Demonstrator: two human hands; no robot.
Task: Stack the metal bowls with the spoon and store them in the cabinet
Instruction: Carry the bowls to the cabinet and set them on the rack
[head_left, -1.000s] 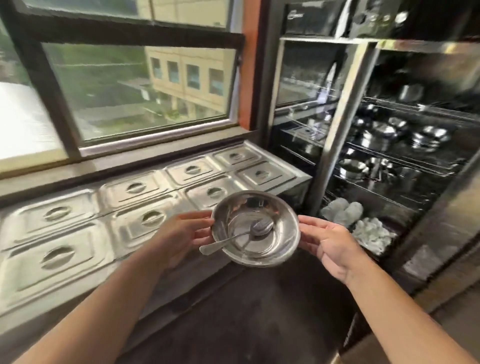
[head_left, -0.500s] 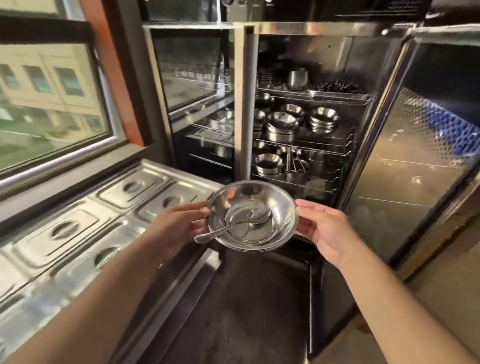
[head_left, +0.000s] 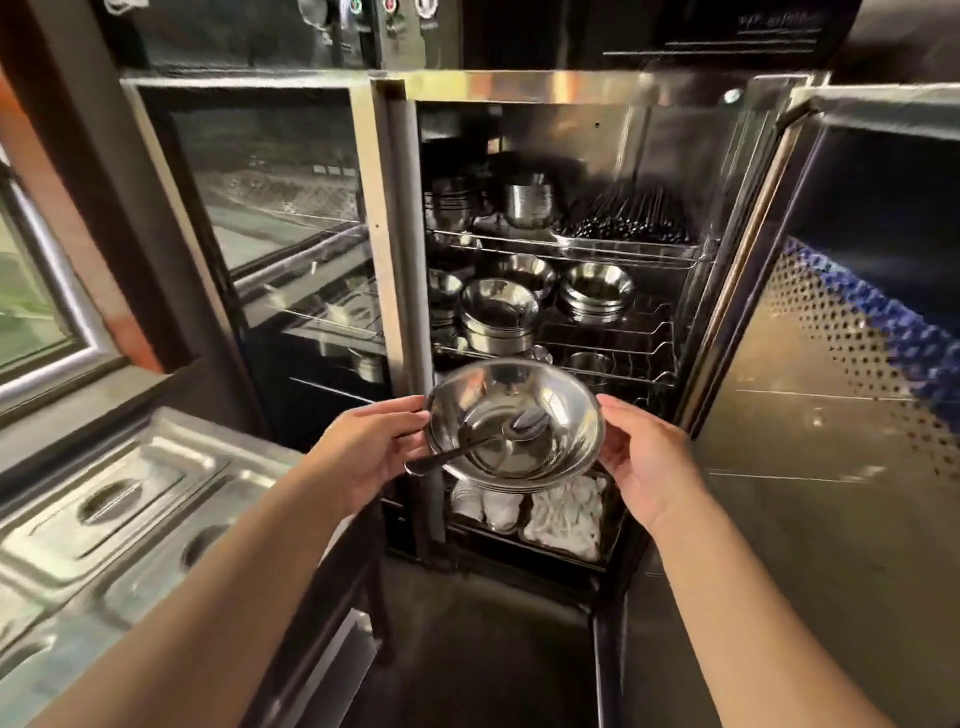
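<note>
You hold the stack of metal bowls (head_left: 550, 415) in front of the open cabinet (head_left: 519, 85), between your two hands and about level with its lower wire shelves. Your left hand (head_left: 363, 452) curls around the stack's left rim, fingers wrapped onto the edge, and the spoon's handle end lies just beside that thumb. Your right hand (head_left: 644, 462) cups the right side, fingers spread and laid against the outer wall near the rim. The rims of several nested bowls show as thin lines under the top one.

The spoon (head_left: 483, 439) lies inside the top bowl, its bowl end resting toward the right of the centre and its handle running down-left over the rim.

Behind the stack, the cabinet's right door (head_left: 831, 415) stands swung open to your right. The left door (head_left: 270, 208) is shut, and its glass is reflective. On the top rack (head_left: 566, 247) stand steel cups and a tray of dark utensils. The rack below carries more stacks of steel bowls (head_left: 498, 317), some upright and nested. Under your hands, at the cabinet's bottom, sit white folded cloths (head_left: 561, 514) in trays.

To your left runs a steel worktop (head_left: 156, 431) with lidded inset pans (head_left: 109, 501), below a window (head_left: 31, 312).
</note>
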